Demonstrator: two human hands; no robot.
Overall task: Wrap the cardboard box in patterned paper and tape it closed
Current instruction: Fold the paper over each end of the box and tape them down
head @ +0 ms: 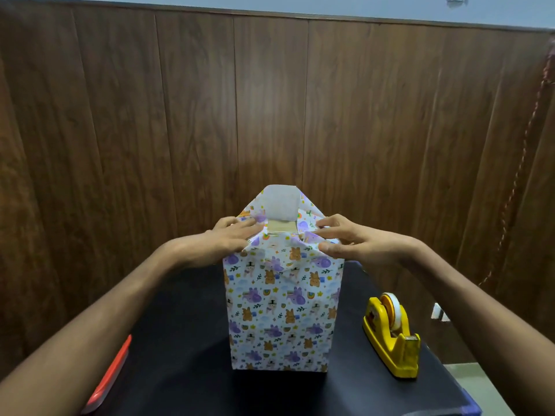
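The paper-wrapped box (282, 310) stands upright between both hands: left hand (231, 238) presses flat, right hand (342, 238) pinches the paper fold

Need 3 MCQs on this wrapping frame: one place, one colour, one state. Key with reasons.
1. Where is the tape dispenser?
A. on the box
B. on the table, right of the box
C. in the left hand

2. What colour is it?
A. yellow
B. green
C. white

3. What state is the top of the box?
A. fully covered
B. bare of paper
C. partly open, cardboard showing

Key: 1 B, it stands beside the wrapped box; 2 A, its body is yellow; 3 C, the left hand and right hand hold paper flaps, gap between.
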